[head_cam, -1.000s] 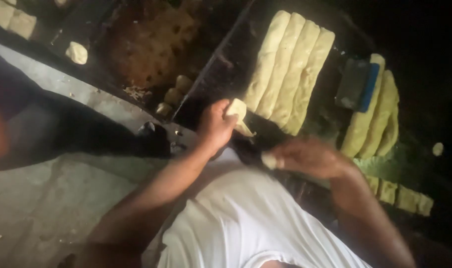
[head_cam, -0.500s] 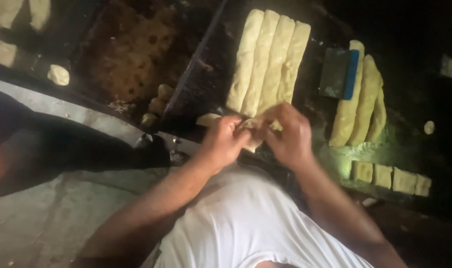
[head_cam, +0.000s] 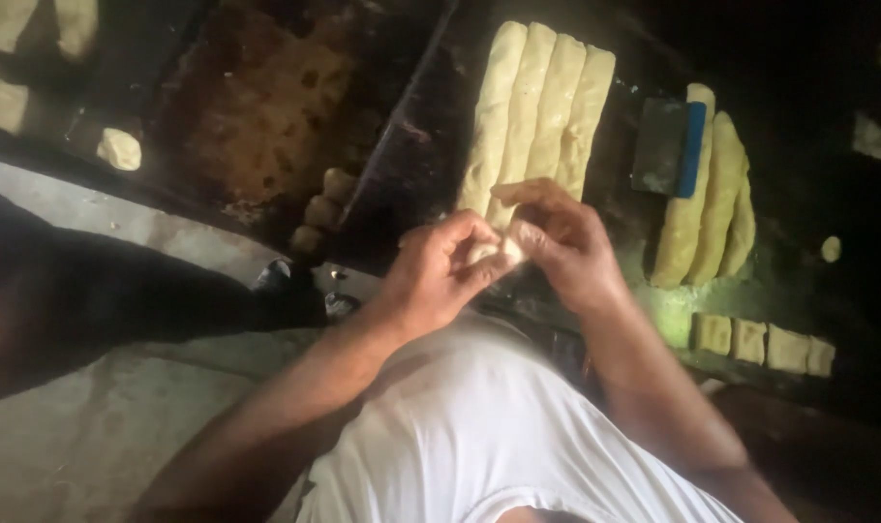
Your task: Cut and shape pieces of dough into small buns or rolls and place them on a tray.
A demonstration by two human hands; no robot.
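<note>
Meeting above the dark table (head_cam: 431,165), left hand (head_cam: 439,274) and right hand (head_cam: 563,247), fingers pinched around one dough piece (head_cam: 487,252).

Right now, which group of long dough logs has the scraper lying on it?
The right-hand group of dough logs: the dark scraper with a blue handle lies against its upper left end. The four-log group above the hands carries nothing.

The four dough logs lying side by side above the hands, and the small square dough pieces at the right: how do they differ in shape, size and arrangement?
The four dough logs are long, rounded strips; the square dough pieces are short, flat blocks. The logs lie pressed together side by side, running away from the person; the squares sit in a row with small gaps. The logs reach down behind the right hand; the squares lie apart from both hands. Both are pale yellow dough on the dark work surface.
</note>
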